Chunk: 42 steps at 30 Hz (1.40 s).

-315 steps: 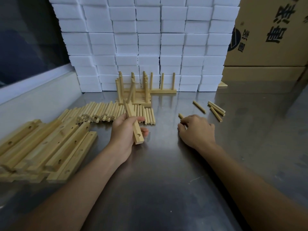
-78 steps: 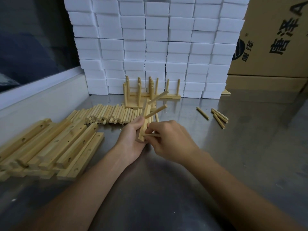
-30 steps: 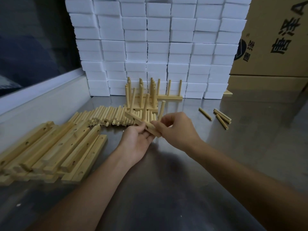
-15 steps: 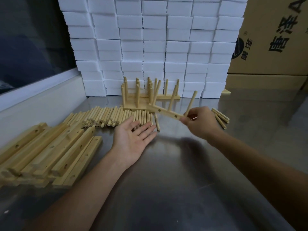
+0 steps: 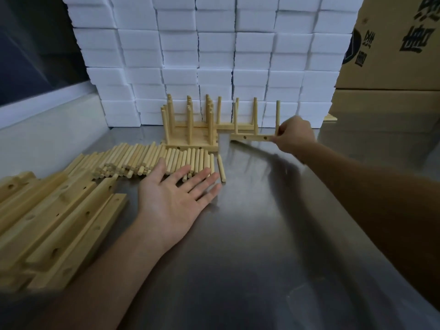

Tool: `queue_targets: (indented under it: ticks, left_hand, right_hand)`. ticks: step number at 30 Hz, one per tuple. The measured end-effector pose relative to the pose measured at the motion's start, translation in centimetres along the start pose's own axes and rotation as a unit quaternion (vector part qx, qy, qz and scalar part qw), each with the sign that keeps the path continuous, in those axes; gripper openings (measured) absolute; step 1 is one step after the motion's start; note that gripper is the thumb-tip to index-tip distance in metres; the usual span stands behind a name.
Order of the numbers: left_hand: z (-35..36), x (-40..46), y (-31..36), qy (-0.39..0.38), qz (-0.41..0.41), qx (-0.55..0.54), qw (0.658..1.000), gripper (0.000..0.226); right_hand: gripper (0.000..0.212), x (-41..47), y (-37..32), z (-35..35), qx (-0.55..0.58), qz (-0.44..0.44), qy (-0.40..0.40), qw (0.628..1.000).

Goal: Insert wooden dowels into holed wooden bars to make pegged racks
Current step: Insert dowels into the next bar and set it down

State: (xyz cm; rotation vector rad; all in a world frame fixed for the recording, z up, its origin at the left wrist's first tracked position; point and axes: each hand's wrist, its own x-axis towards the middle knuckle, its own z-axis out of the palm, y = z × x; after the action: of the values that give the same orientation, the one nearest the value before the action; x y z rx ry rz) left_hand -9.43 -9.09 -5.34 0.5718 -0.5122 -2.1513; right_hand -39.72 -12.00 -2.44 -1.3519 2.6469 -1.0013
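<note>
Head view: right hand (image 5: pixel 294 136) pinches the finished rack (image 5: pixel 252 137), setting it on the bench (image 5: pixel 262 234) right of the stacked racks (image 5: pixel 190 129). Left hand (image 5: pixel 171 201) lies flat, empty. Next: fetch a bar (image 5: pixel 78 225).

A single head-worn camera is looking forward and down from the person's own standpoint, close over a steel table (image 5: pixel 250 270). Its wide lens is bending straight edges near the frame borders. Both forearms are entering from the bottom corners, the left hand (image 5: pixel 171 198) lying near the lens and the right hand (image 5: pixel 294 136) reaching farther away. The view is facing a wall of white foam blocks (image 5: pixel 214 55) at the table's far end, with a cardboard box (image 5: pixel 392 44) at upper right. The dark surface at upper left is possibly a window. There is no second view to overlap with.
</note>
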Motion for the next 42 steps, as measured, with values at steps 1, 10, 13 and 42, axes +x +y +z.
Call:
queue_targets:
  ticks: [1,10,13,42]
  left_hand:
    - [0.0,0.0,0.0,0.001,0.0,0.001,1.0,0.055]
    - [-0.1,0.5,-0.1,0.004,-0.003,0.022,1.0,0.056]
    - [0.0,0.6,-0.2,0.008,-0.005,0.027,1.0,0.057]
    - [1.1,-0.6,-0.5,0.032,0.037,0.082,0.995,0.049]
  right_hand:
    - [0.021,0.8,-0.2,0.5,-0.004,0.004,0.002,1.0]
    - [0.029,6.0,-1.1,3.7,-0.023,0.023,0.0,0.999]
    - [0.03,6.6,-1.3,4.7,-0.014,0.031,-0.003,0.999]
    - [0.008,-10.8,-4.6,2.7,0.164,-0.077,-0.018,0.983]
